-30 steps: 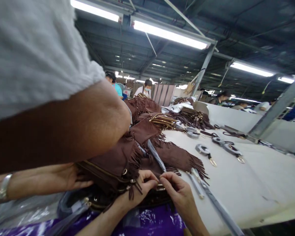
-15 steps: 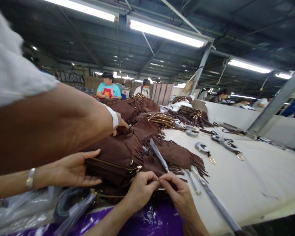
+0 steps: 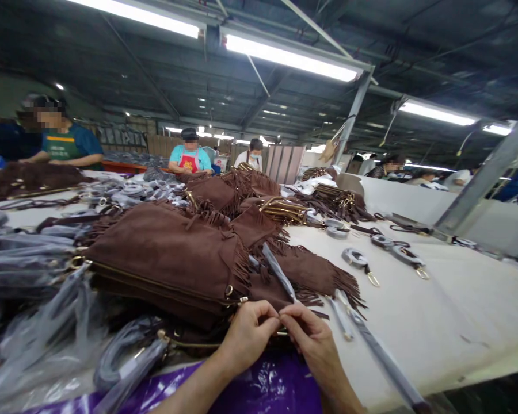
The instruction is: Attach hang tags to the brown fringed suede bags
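Note:
My left hand [image 3: 254, 328] and my right hand [image 3: 309, 330] meet fingertip to fingertip at the front of the brown bags. Both are closed in a pinch, and whatever small thing lies between the fingers is hidden. Just left of them, a brown fringed bag [image 3: 168, 247] with a gold zipper rests on a stack of similar bags. Behind my fingers a strap wrapped in clear plastic [image 3: 278, 270] slants up over the brown leather. A metal edge shows just under my right fingers. Below my wrists lies a purple plastic sheet [image 3: 265, 382].
More brown bags [image 3: 218, 192] are heaped behind. Plastic-wrapped straps [image 3: 21, 264] crowd the left side. Coiled straps with gold clasps [image 3: 356, 260] and a long wrapped strap [image 3: 382, 351] lie on the pale table [image 3: 457, 322]. Co-workers [image 3: 71, 141] stand across the table.
Another person's arms, which reached across from the left and touched the bags, have gone from view. The bag stack and the left side now show. My hands remain pinched in the same place.

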`<action>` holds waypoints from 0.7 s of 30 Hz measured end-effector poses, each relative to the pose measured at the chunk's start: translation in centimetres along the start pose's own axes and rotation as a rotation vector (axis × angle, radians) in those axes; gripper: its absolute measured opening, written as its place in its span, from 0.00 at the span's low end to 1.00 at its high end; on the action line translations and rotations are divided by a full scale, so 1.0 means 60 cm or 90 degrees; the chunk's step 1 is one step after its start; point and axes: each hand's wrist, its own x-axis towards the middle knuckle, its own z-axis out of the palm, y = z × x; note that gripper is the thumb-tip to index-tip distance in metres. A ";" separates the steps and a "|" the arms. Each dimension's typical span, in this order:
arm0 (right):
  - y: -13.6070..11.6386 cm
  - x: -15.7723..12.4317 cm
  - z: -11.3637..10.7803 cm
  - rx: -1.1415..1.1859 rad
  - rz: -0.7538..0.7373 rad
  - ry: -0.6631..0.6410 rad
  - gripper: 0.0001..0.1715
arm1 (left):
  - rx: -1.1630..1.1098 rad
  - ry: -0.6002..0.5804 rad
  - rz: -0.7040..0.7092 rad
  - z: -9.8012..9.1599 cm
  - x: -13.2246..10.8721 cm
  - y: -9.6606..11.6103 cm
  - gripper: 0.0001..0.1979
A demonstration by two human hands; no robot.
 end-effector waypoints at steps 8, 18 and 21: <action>0.009 -0.008 0.004 0.009 -0.001 0.021 0.15 | 0.006 0.028 -0.019 0.005 -0.005 0.011 0.08; 0.026 -0.009 0.007 0.094 0.076 0.051 0.22 | 0.007 0.030 -0.029 0.007 -0.006 0.013 0.08; 0.025 -0.009 0.008 0.097 0.079 0.057 0.22 | 0.015 0.026 -0.026 0.007 -0.006 0.013 0.08</action>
